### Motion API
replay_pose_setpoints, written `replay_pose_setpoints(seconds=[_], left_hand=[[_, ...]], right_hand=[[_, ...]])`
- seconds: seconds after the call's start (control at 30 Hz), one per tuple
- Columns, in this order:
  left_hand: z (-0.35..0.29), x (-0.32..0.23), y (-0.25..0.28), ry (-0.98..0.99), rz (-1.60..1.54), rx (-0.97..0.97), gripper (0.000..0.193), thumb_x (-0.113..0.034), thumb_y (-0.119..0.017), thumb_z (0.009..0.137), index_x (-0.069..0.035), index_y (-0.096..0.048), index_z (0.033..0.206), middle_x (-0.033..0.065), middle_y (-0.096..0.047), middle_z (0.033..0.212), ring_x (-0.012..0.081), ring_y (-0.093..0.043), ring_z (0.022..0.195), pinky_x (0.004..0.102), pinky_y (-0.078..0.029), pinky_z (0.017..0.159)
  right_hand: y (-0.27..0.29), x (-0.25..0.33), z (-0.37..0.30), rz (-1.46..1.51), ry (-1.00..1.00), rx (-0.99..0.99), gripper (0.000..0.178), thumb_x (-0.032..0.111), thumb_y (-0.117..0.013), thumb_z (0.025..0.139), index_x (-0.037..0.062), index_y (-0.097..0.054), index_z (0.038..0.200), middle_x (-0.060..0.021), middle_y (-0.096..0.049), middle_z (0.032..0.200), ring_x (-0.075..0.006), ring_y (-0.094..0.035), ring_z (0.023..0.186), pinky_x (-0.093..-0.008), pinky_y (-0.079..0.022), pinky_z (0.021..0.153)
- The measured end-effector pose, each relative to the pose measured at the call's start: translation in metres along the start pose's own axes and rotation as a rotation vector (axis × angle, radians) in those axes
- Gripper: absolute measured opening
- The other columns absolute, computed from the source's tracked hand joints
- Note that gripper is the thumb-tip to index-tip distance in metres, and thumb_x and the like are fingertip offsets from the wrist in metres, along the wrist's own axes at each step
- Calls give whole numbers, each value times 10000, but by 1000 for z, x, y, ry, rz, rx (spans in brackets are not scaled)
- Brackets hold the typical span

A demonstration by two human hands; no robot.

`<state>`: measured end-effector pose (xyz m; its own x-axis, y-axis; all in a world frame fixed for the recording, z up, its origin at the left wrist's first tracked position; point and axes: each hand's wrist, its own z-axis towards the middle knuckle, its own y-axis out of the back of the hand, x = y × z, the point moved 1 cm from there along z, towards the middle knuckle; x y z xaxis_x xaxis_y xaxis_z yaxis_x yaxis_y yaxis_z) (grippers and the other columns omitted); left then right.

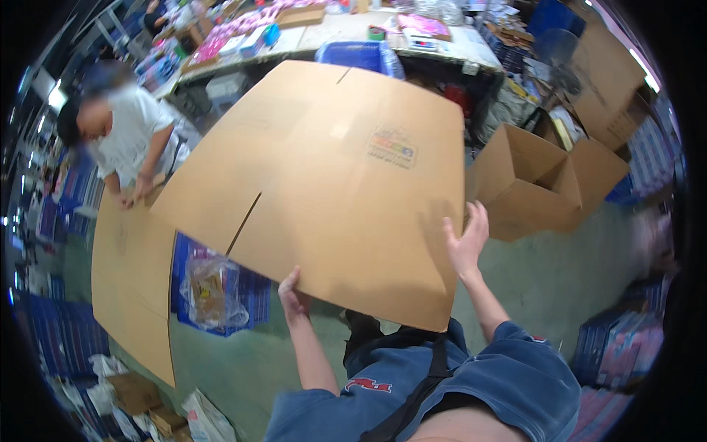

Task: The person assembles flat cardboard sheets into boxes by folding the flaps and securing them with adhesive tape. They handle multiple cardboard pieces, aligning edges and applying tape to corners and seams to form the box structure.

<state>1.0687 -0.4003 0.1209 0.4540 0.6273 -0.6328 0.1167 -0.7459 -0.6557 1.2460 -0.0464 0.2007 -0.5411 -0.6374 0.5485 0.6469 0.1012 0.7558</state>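
Observation:
A large folded-flat brown cardboard carton (pixel 339 169) with slots and a small coloured print spreads out in front of me, tilted above the floor. My left hand (pixel 294 296) grips its near edge, thumb on top and the other fingers hidden underneath. By the right edge, my right hand (pixel 467 239) is open with fingers and thumb apart; whether it touches the board I cannot tell. At left, another person (pixel 132 132) in a white shirt has both hands at the top of a second cardboard sheet (pixel 136 280).
An open cardboard box (pixel 523 180) stands on the floor at right. Blue crates (pixel 254 302) with a plastic bag on top sit below the carton. A cluttered worktable (pixel 346 29) and a blue bin (pixel 361 55) lie beyond. More stacked crates (pixel 618 346) are at lower right.

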Motion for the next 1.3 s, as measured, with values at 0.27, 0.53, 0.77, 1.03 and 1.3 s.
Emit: replay_pose_setpoints(seconds=[0.27,0.53,0.77,1.03,1.3], left_hand=[[-154,2,-71,-84,194,134,486,-227,-636,936,37,-562,1337,153,-645,1269,287,-637,1136,437,-521,982],[-264,71,-166,-276,436,167,559,-297,-625,972,69,-523,1382,178,-572,1372,275,-567,1241,431,-457,1055],[-358,193,-188,-24,321,-15,232,-185,-650,924,14,-677,1041,109,-717,1018,198,-703,899,309,-623,754],[-471,344,-129,343,302,-11,180,-104,-667,848,-19,-704,1002,113,-719,1019,281,-675,1018,450,-554,908],[-589,475,-156,491,361,-76,135,-56,-651,814,-40,-667,947,87,-709,966,248,-697,888,375,-579,808]], right_hand=[[-3,-155,-57,985,-1032,593,857,557,-679,924,-148,-501,1378,-260,-560,1393,-315,-566,1270,-410,-499,1030],[62,-260,-53,1123,-989,672,549,381,-691,968,-107,-649,1215,-177,-721,1126,-215,-713,973,-351,-585,820],[188,-404,-111,1049,-1031,553,575,329,-759,905,-159,-632,1181,-249,-682,1192,-274,-702,1028,-407,-578,865],[363,-560,-231,714,-1274,422,538,288,-805,859,-167,-662,1109,-257,-701,1111,-302,-708,1018,-421,-579,837],[507,-684,-275,633,-1455,293,406,197,-785,868,-144,-679,1063,-209,-721,1029,-287,-718,937,-427,-586,765]])
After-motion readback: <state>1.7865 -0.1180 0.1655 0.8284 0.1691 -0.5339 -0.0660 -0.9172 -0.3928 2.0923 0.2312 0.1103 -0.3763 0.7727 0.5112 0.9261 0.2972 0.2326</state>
